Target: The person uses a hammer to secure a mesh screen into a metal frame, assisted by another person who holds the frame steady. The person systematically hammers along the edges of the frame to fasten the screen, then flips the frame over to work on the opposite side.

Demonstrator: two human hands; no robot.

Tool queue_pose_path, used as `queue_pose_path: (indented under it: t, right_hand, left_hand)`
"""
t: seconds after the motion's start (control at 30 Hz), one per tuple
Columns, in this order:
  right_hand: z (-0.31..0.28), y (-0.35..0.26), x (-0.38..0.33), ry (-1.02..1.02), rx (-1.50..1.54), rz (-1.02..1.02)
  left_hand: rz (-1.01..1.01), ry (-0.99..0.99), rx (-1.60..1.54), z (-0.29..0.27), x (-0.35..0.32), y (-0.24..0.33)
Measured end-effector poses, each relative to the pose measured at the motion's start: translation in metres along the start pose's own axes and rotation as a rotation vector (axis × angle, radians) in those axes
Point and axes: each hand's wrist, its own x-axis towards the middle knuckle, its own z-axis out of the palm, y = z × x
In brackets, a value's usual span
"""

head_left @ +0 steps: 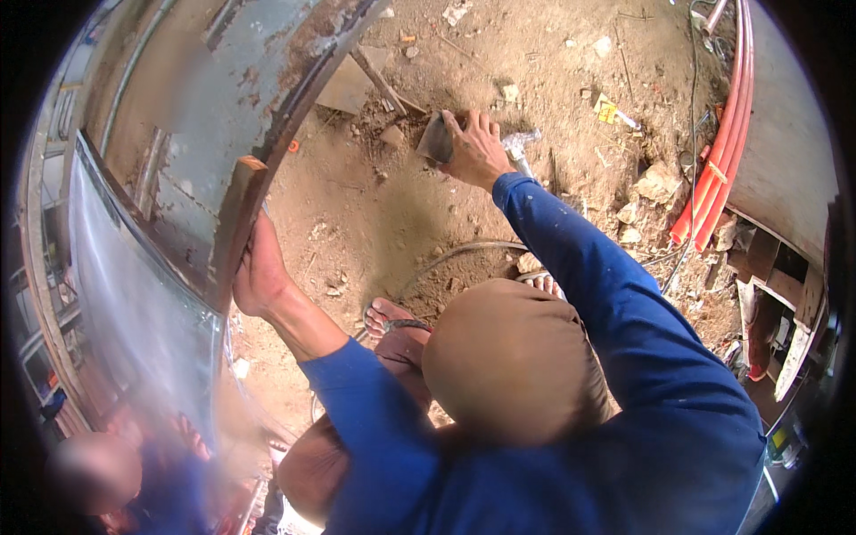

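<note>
**One hand braced on the panel, the other on a flat stone**

Your left hand (259, 272) pressed against the edge of the big curved metal panel (223, 107), just below the wooden block (239, 214) fixed along its rim. The palm lay flat on the edge; the fingers wrapped out of sight behind it, so I cannot tell how they were set.

Your right hand (477, 152) reached well forward over the dirt ground (392, 223), the blue sleeve (580, 267) stretched out behind it. Its fingers were spread and curled over the top of a flat grey piece (435, 138), possibly a stone or a scrap of tile, which stood tilted on its edge in the soil. That piece sat near the foot of the panel, beside a wooden stick (379, 82) lying on the ground.

Your knee, in brown cloth (508, 357), filled the middle of the view, with a sandalled foot (392, 319) just to its left. Red pipes (727, 143) ran along the right side, well apart from both hands, with loose rubble (655, 183) beside them
</note>
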Motion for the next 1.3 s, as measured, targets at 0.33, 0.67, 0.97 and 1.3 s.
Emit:
queue_pose_path:
  t: [0.33, 0.67, 0.97, 1.3]
  right_hand:
    - [0.018, -0.018, 0.047, 0.055, -0.025, -0.049]
    - [0.046, -0.001, 0.022, -0.106, -0.409, -0.127]
    - [0.038, -0.017, 0.006, -0.233, -0.182, -0.056]
    - [0.028, -0.018, 0.014, -0.379, -0.283, -0.055]
  left_hand:
    - [0.000, 0.028, -0.131, 0.003, -0.002, 0.000]
    - [0.128, -0.350, -0.163, -0.033, -0.003, -0.007]
    - [0.184, -0.454, -0.155, -0.028, 0.000, -0.019]
    - [0.215, -0.287, -0.121, -0.027, 0.002, -0.020]
